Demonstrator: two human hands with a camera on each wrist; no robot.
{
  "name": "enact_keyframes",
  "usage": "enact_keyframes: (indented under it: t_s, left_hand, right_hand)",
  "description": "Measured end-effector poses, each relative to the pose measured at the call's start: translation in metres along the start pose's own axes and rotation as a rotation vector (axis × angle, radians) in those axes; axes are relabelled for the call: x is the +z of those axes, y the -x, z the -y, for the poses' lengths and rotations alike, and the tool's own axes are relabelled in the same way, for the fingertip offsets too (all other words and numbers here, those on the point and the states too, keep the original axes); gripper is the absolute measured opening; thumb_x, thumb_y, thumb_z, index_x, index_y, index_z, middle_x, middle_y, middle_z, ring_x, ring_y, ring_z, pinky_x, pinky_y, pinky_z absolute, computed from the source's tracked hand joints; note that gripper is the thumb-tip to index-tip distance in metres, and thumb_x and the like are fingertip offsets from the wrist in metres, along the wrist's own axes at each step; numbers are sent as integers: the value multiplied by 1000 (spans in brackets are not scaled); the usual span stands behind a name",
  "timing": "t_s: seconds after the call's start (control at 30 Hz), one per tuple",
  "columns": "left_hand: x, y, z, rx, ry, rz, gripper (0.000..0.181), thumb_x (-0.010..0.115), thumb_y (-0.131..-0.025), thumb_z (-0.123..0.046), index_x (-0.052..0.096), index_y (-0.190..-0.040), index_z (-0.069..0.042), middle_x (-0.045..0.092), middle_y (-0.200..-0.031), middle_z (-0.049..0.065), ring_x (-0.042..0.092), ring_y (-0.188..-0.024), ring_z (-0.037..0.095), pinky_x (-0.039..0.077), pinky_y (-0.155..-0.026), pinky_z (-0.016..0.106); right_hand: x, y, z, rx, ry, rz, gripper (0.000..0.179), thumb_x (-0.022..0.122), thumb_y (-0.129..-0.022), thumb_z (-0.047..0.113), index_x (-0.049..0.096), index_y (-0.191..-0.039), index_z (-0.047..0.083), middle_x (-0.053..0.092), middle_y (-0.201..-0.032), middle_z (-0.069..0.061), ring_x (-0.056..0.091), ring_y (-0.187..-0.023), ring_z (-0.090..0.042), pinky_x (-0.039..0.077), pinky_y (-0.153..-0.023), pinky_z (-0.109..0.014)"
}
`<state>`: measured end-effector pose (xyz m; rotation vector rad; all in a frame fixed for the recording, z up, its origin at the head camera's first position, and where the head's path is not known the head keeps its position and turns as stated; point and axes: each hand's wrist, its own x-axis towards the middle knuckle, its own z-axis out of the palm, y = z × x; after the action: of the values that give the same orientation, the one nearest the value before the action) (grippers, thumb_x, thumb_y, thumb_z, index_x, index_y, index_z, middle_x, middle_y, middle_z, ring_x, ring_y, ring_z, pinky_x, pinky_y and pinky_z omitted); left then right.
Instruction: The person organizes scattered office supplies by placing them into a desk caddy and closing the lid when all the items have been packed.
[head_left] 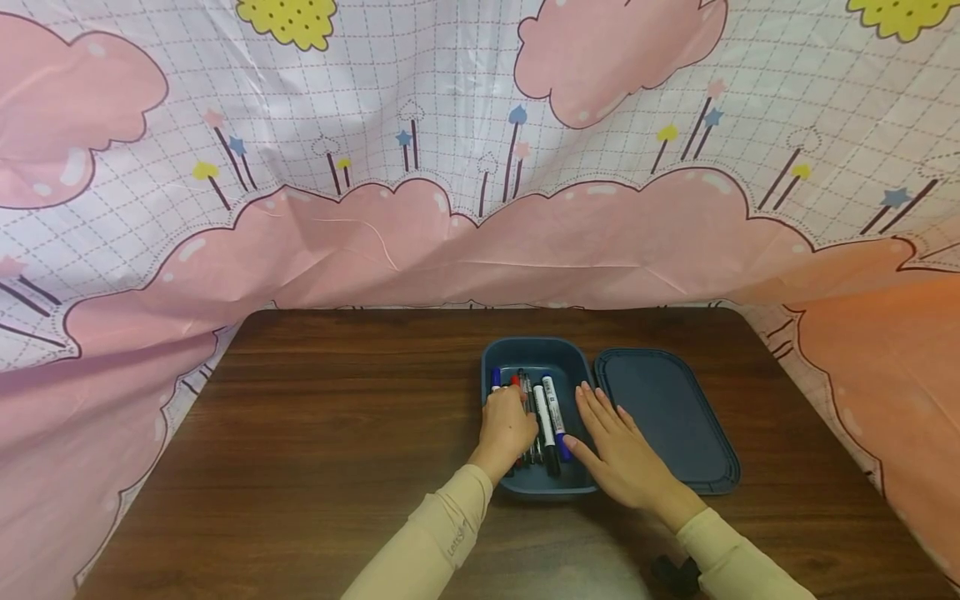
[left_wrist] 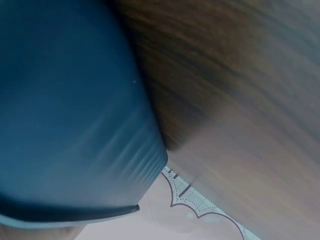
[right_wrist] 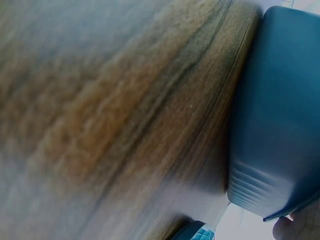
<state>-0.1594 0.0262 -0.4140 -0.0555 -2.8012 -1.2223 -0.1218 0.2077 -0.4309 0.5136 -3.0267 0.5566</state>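
Note:
A dark blue plastic box (head_left: pixel 536 347) holds a row of markers and pens lying lengthwise. My left hand (head_left: pixel 507 427) reaches in over the front left part, its fingers curled round markers there; the fingertips are hidden. Just beyond its knuckles show a blue cap (head_left: pixel 496 377) and a red cap. To its right lie a black-capped white marker (head_left: pixel 543 415) and a blue-capped white marker (head_left: pixel 553 403). Fingers straight, my right hand (head_left: pixel 626 458) rests along the box's right rim, thumb beside the blue cap. Both wrist views show the box's outer wall (left_wrist: pixel 75 110) close up.
The dark blue lid (head_left: pixel 663 408) lies flat on the wooden table (head_left: pixel 337 433), right beside the box. A small black object (head_left: pixel 677 575) sits near the front edge by the right sleeve. Behind the table hangs a pink patterned cloth (head_left: pixel 450 258).

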Motion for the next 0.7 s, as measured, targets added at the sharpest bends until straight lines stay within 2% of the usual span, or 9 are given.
enact_keyframes:
  t_s: [0.47,0.6,0.7]
  left_hand:
    - [1,-1,0,-26,18,29,30,70,-83,-9,68,-111,2,68,-109,21,66,-102,33,57,-84,43]
    - [0,0,-1,16,-3,-1,31,71,-83,-9,68,-113,2,67,-108,20,66,-100,34,56,-84,43]
    - [-3,0,-3,67,-47,-56,34,72,-84,-9,67,-115,2,66,-109,18,66,-101,33,56,-88,42]
  right_hand:
    - [1,0,-1,-2,5,1,74,37,-99,55,16,-156,12,12,-164,-8,9,-152,-31,13,-117,-61]
    - [1,1,0,-2,6,-2,73,37,-100,55,16,-156,13,12,-164,-7,9,-152,-31,13,-117,-61]
    - [1,0,0,-2,9,-8,73,37,-100,55,16,-156,13,12,-164,-7,10,-152,-30,13,-117,-61]
